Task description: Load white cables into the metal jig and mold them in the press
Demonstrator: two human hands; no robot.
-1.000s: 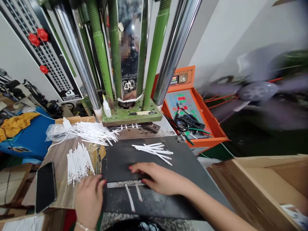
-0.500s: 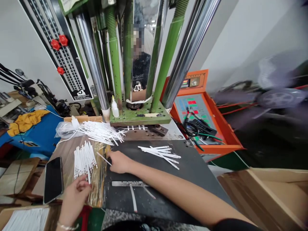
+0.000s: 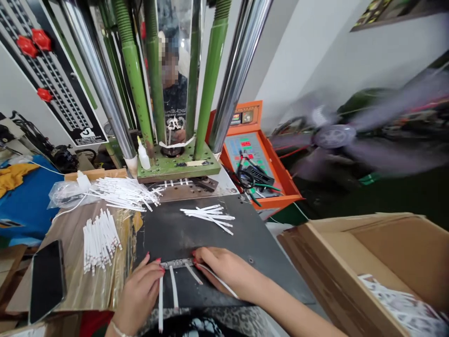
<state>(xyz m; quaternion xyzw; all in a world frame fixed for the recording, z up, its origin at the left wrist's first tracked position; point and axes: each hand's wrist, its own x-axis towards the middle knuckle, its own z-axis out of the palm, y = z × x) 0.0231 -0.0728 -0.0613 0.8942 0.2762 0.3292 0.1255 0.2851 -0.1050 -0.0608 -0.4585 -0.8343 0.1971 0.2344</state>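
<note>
A slotted metal bar (image 3: pixel 178 263) lies near the front of the dark work surface, with two white strips (image 3: pixel 174 286) hanging from it toward me. At its left end, my left hand (image 3: pixel 140 288) pinches another white strip (image 3: pixel 160 304) that points down. My right hand (image 3: pixel 219 269) is closed at the bar's right end and holds a white strip (image 3: pixel 220 281) that slants to the lower right. Several loose strips (image 3: pixel 208 216) lie farther back. Two piles of white strips (image 3: pixel 101 238) rest on the left.
A green press plate (image 3: pixel 182 164) with thick columns stands behind the surface, a small white bottle (image 3: pixel 143 157) on it. An orange control box (image 3: pixel 284 187) is at the right, with a spinning fan (image 3: pixel 335 135) and cardboard box (image 3: pixel 351 238) beyond. A phone (image 3: pixel 48 281) lies left.
My right hand has drawn back from the left side to the bar's right end. My left hand has moved right from the strip pile to the bar's left end. The view has shifted right.
</note>
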